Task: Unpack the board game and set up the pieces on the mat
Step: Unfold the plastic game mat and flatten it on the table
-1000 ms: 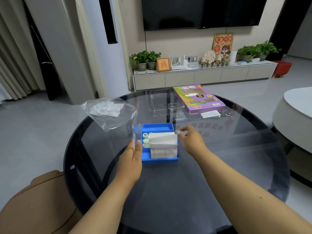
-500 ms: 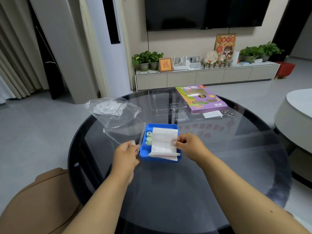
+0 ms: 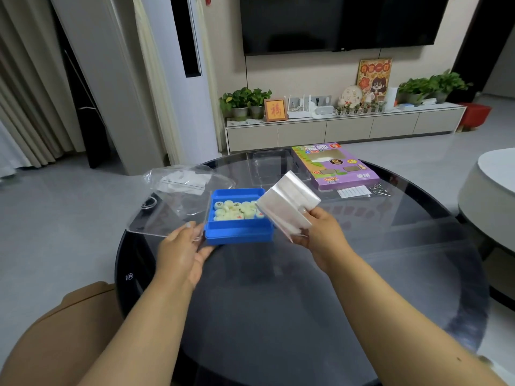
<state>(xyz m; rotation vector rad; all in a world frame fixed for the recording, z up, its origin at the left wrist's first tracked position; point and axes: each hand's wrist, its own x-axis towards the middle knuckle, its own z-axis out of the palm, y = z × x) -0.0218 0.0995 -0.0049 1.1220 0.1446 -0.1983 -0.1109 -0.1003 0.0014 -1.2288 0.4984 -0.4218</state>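
The right hand [image 3: 320, 232] grips a folded white mat [image 3: 288, 203], fingers curled round its lower edge, and holds it tilted in the air just above the right end of the blue tray [image 3: 237, 232]. The tray sits on the round dark glass table [image 3: 278, 316] between the two hands, and its open well holds a heap of pale round game pieces [image 3: 237, 210], some marked in red and some in dark ink; the characters are too small to read. The left hand [image 3: 184, 252] pinches the near corner of a clear plastic lid [image 3: 172, 215], which lies flat just left of the tray, touching its side. A crumpled clear bag [image 3: 181, 179] lies behind the lid. Farther back, right of centre, lies the purple game box [image 3: 334, 165], with a cut-out window and a small orange brand label on its front edge that cannot be made out. A white slip of paper [image 3: 353, 192] with fine print rests beside the box, unreadable. A clear insert tray [image 3: 271, 168] stands left of the box.
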